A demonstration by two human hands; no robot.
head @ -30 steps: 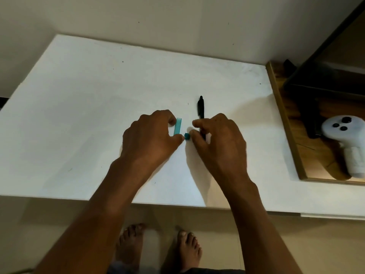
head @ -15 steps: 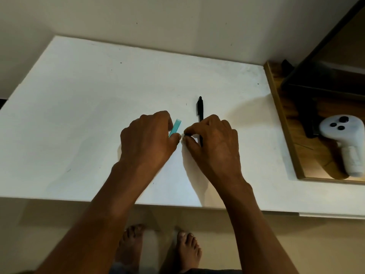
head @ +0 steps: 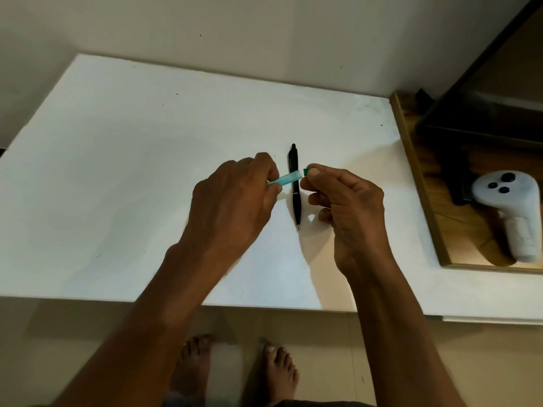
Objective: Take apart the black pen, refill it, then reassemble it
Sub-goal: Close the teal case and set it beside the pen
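Note:
The black pen (head: 295,183) lies whole on the white table (head: 132,186), its tip pointing toward me. Above it my left hand (head: 235,207) pinches a pale teal translucent tube (head: 286,180) that crosses over the pen's barrel. My right hand (head: 346,207) is just right of the pen and holds a small darker teal cap (head: 307,171) between thumb and forefinger. A small gap separates the cap from the tube's open end. What the tube contains is not visible.
A wooden tray (head: 420,183) sits at the table's right side with a white hand controller (head: 511,207) and a dark box (head: 476,118) on it. The table's near edge runs just under my forearms. My bare feet show on the floor below.
Both hands have lifted off the table. The right hand has pulled the small teal cap off the tube and moved right. The pen is now uncovered.

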